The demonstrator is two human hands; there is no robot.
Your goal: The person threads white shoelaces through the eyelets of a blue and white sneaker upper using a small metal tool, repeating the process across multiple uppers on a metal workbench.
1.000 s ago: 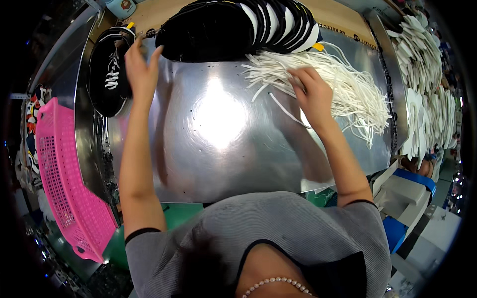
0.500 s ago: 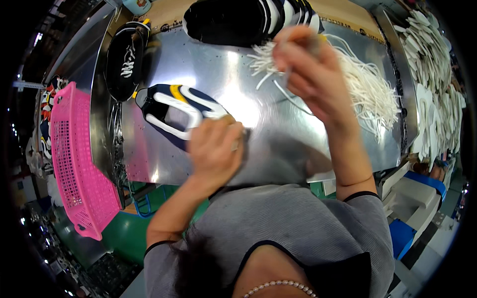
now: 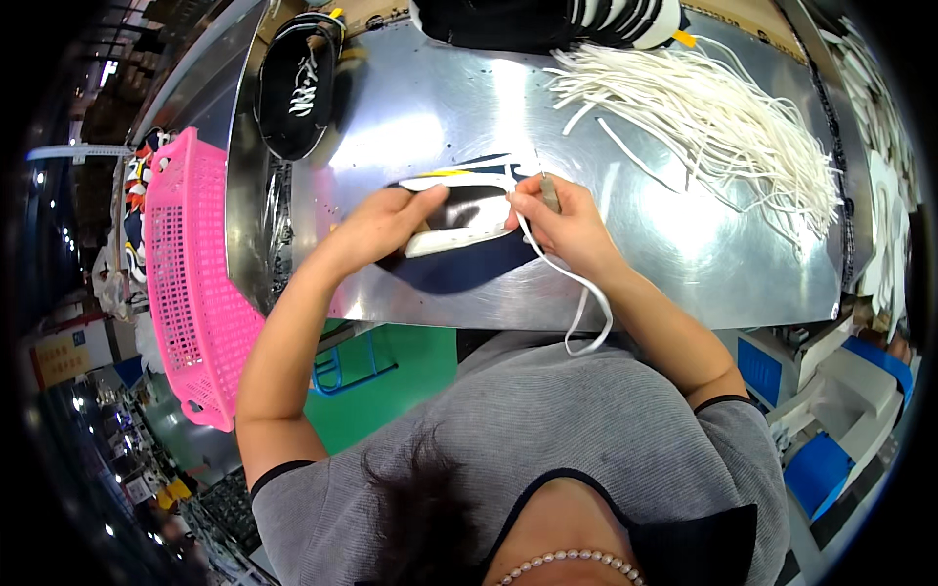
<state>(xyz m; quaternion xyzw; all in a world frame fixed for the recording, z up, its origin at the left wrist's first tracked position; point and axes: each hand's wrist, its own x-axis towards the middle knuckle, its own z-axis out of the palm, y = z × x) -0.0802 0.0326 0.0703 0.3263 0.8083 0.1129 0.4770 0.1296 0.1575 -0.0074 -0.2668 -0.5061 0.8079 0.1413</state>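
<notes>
A navy shoe upper (image 3: 459,271) with white eyelet strips and a yellow stripe lies on the metal table in front of me. My left hand (image 3: 383,227) grips its left end, the thumb over the opening. At the other end, my right hand (image 3: 567,223) pinches a white shoelace (image 3: 598,298) against the eyelet strip. The lace hangs in a loop towards my lap. A small tool with a grey handle (image 3: 550,193) and thin metal tip also sits in the right fingers. Whether the lace passes through an eyelet is too small to tell.
A bundle of white laces (image 3: 713,127) lies at the right of the table (image 3: 430,107). Striped shoe uppers (image 3: 508,20) are stacked at the far edge, and a black laced upper (image 3: 293,98) lies far left. A pink basket (image 3: 191,283) stands beyond the table's left edge.
My right hand has come down from the lace bundle to the upper, bringing a white lace. My left hand has shifted to the upper's left end. The view has also shifted.
</notes>
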